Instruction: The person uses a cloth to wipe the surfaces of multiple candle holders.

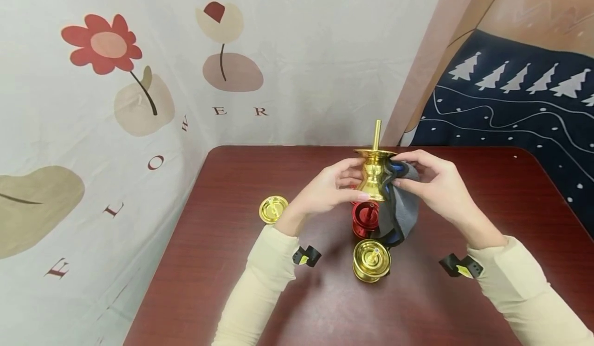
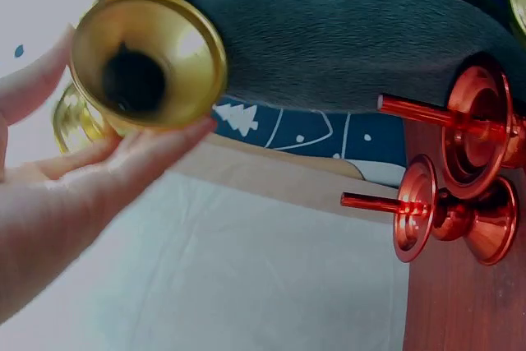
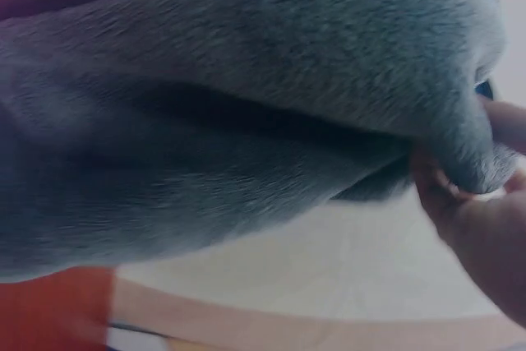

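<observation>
Above the table, my left hand [image 1: 325,188] grips a shiny gold candlestick [image 1: 373,173] upright around its waist, a thin tube rising from its dish. Its flared, hollow underside [image 2: 185,34] faces the left wrist camera. My right hand [image 1: 436,183] pinches a grey plush cloth [image 1: 407,207] with a dark border and glimpses of blue. The cloth hangs down against the candlestick's right side. In the right wrist view the cloth [image 3: 246,47] fills most of the picture, a fold of it between thumb and fingers [image 3: 485,228].
Below the hands stand two red candlesticks [image 2: 477,137], one mostly hidden from the head view. Nearer stands another gold candlestick [image 1: 371,261]. A gold dish-topped piece [image 1: 273,209] is beside the left wrist. The dark red table [image 1: 223,294] meets a printed curtain [image 1: 301,78] behind.
</observation>
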